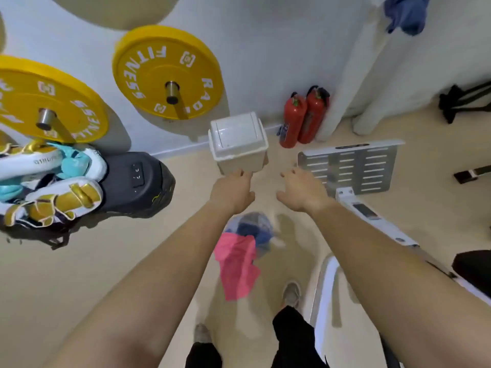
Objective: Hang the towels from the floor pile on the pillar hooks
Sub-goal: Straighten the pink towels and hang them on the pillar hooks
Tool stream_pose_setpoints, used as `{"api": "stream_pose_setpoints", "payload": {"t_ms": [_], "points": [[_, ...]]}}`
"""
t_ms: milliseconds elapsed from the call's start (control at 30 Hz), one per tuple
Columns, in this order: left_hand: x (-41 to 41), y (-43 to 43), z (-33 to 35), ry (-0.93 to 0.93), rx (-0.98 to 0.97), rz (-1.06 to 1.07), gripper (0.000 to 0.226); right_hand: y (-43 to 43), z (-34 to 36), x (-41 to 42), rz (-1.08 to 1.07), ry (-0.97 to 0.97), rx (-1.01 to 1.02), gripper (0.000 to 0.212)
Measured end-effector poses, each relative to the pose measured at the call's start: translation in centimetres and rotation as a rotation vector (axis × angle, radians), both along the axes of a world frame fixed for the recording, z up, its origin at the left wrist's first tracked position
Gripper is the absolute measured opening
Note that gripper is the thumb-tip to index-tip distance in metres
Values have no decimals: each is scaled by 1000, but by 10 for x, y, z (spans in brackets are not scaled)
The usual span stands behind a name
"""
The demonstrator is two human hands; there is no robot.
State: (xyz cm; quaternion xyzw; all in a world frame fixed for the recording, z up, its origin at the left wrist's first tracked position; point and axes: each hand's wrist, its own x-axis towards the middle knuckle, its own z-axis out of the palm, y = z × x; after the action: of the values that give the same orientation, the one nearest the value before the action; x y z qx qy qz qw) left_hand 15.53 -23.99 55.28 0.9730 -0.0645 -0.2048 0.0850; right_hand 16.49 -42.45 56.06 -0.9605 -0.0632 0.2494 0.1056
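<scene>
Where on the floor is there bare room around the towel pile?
Bare floor lies left of the towel pile, below the boxing gloves. Right is crowded by the white machine frame; ahead stands the white bin.

The towel pile (245,248) lies on the floor (106,261) before the bin (237,143).

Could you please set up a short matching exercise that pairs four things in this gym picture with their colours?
Things:
1. towel on top of the floor pile
2. towel hanging on the pillar
3. weight plate on the wall peg
4. fire extinguishers by the wall

Colours:
A. yellow
B. red
C. pink
D. blue

Pairs: 1-C, 2-D, 3-A, 4-B
</scene>
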Motion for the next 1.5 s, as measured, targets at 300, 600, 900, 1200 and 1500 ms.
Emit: {"api": "stream_pose_setpoints", "payload": {"t_ms": [300,600,900,1200,1500], "points": [[-148,134,-229,239,1,21,55,125,-233,-160,-123,240,44,54],[-206,148,-535,346,-40,99,54,136,-531,-223,-168,331,55,61],[-134,124,-786,18,-67,95,61,123,-793,-179,-295,199,116,66],[-132,124,-817,-162,-46,8,23,124,-835,-166,-462,69,276,53],[-183,132,-656,170,-102,73,51,121,-660,-196,-269,264,483,22]]}}
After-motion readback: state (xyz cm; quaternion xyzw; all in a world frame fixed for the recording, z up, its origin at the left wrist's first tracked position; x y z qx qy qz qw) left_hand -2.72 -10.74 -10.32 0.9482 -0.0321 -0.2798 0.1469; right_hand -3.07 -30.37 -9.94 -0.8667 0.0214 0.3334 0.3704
